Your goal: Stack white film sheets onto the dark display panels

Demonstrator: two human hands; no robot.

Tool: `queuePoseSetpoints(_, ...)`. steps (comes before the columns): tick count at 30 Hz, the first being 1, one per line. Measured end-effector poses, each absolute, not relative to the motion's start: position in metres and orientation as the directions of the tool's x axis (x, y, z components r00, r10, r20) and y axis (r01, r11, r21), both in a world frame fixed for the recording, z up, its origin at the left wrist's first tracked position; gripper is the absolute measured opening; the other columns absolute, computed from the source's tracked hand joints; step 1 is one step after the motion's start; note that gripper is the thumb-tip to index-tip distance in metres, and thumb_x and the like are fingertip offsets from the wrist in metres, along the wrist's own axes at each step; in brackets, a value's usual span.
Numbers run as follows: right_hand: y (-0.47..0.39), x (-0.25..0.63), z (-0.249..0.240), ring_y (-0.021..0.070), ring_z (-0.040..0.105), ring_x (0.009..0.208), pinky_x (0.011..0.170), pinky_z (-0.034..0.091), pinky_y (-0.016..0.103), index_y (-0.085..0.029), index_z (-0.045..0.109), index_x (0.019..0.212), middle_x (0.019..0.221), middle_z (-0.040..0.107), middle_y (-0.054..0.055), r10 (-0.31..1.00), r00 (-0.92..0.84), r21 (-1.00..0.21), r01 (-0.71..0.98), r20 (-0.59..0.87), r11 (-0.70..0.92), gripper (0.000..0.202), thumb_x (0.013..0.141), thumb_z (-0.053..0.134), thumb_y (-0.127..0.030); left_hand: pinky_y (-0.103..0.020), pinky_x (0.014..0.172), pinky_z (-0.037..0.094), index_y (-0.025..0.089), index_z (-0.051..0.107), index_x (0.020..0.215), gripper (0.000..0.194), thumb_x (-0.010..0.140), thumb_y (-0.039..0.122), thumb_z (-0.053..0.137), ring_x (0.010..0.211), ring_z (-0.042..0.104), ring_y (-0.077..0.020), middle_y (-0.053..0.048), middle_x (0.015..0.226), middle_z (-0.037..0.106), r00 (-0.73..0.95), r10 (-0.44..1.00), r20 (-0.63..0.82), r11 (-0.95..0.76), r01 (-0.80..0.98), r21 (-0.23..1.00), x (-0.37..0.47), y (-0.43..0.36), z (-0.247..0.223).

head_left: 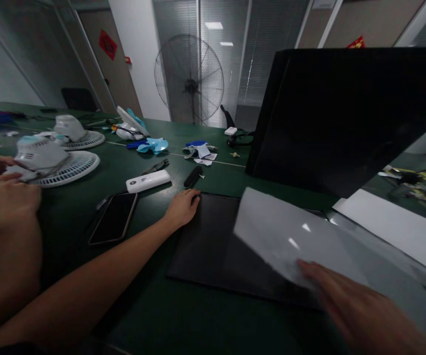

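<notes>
Closest in, a right hand (pixel 353 301), blurred, meets the edge of one translucent sheet (pixel 272 227) with its fingertips; whether they pinch it, I cannot tell. The sheet slopes above one flat black panel (pixel 209 241), lying toward the near edge of the tabletop (pixel 142 305). A left hand (pixel 183 207) rests over the panel's far left corner, fingers slightly bent; whether they grip is unclear. To its left lie one phone (pixel 113 219), one white device (pixel 148 181) and one pair of pliers (pixel 155 166). Toward the left edge, a co-worker's two hands (pixel 13 195) are at the nearest of three white fan assemblies (pixel 46 155). The tabletop is dark green with a pale seam; beyond its far edge stand one caged fan (pixel 190 84) and blinds behind glass. One large black screen (pixel 346 118) hides the far right of the tabletop, and a yellow-and-black object (pixel 420 182) at the right edge is cut off and hard to make out
</notes>
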State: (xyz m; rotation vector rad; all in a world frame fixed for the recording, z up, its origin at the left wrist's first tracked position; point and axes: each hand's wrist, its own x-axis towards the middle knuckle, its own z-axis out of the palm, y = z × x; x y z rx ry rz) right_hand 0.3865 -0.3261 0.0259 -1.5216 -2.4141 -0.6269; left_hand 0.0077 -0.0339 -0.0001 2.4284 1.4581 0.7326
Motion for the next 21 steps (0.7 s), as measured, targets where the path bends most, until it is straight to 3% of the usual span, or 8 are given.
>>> queuePoseSetpoints(3,-0.314,0.32,0.037,0.0172,0.069,0.107,0.074,0.066,0.032,-0.023,0.07,0.125,0.129,0.065,-0.003,0.72,-0.596,0.331,0.8,0.355,0.5,0.045,0.1,0.033,-0.015,-0.042,0.108,0.048,0.016,0.07,0.122,0.053,0.107,0.046,0.029,0.121,0.067,-0.0293,-0.012,0.125,0.074,0.351,0.891,0.287,-0.452,0.738,0.501,0.007,-0.036,0.004)
queuePoseSetpoints(6,-0.305,0.288,0.043,0.022,0.062,0.121,0.082,0.066,0.04,-0.023,0.067,0.132,0.139,0.058,-0.002,0.737,-0.613,0.297,0.787,0.285,0.54,0.042,0.103,0.036,-0.022,-0.039,0.105,0.05,0.018,0.071,0.121,0.061,0.106,0.054,0.024,0.12,0.067,-0.0283,-0.01,0.122,0.075,0.34,0.898,0.279,-0.44,0.706,0.555,0.005,-0.038,0.009)
queuePoseSetpoints(10,-0.298,0.278,0.04,0.0252,0.059,0.126,0.09,0.064,0.045,-0.024,0.062,0.14,0.148,0.05,-0.001,0.772,-0.591,0.216,0.806,0.235,0.551,0.04,0.104,0.048,-0.034,-0.042,0.112,0.046,0.016,0.068,0.131,0.052,0.095,0.051,0.054,0.127,0.063,-0.0329,-0.012,0.135,0.07,0.361,0.9,0.244,-0.435,0.773,0.461,0.005,-0.04,0.012)
queuePoseSetpoints(12,-0.293,0.278,0.039,0.0264,0.057,0.128,0.094,0.062,0.046,-0.025,0.06,0.143,0.151,0.047,-0.001,0.79,-0.581,0.164,0.813,0.195,0.558,0.042,0.102,0.054,-0.036,-0.043,0.116,0.043,0.016,0.066,0.136,0.056,0.087,0.045,0.065,0.131,0.061,-0.0351,-0.014,0.14,0.066,0.377,0.898,0.226,-0.438,0.811,0.388,0.005,-0.041,0.012)
queuePoseSetpoints(18,-0.28,0.277,0.05,0.0316,0.048,0.137,0.106,0.054,0.058,-0.028,0.05,0.153,0.158,0.035,0.0,0.846,-0.525,0.018,0.849,-0.096,0.529,0.052,0.103,0.055,-0.039,-0.04,0.117,0.042,0.017,0.067,0.134,0.054,0.089,0.047,0.067,0.133,0.06,-0.0314,-0.012,0.142,0.065,0.354,0.901,0.252,-0.428,0.821,0.378,0.005,-0.038,0.007)
queuePoseSetpoints(21,-0.278,0.283,0.055,0.0302,0.048,0.138,0.107,0.053,0.057,-0.029,0.044,0.157,0.158,0.033,-0.001,0.827,-0.544,0.002,0.835,-0.144,0.55,0.056,0.105,0.052,-0.047,-0.041,0.118,0.042,0.018,0.069,0.13,0.051,0.09,0.05,0.067,0.133,0.06,-0.0314,-0.012,0.143,0.065,0.363,0.894,0.263,-0.442,0.81,0.385,0.004,-0.035,0.003)
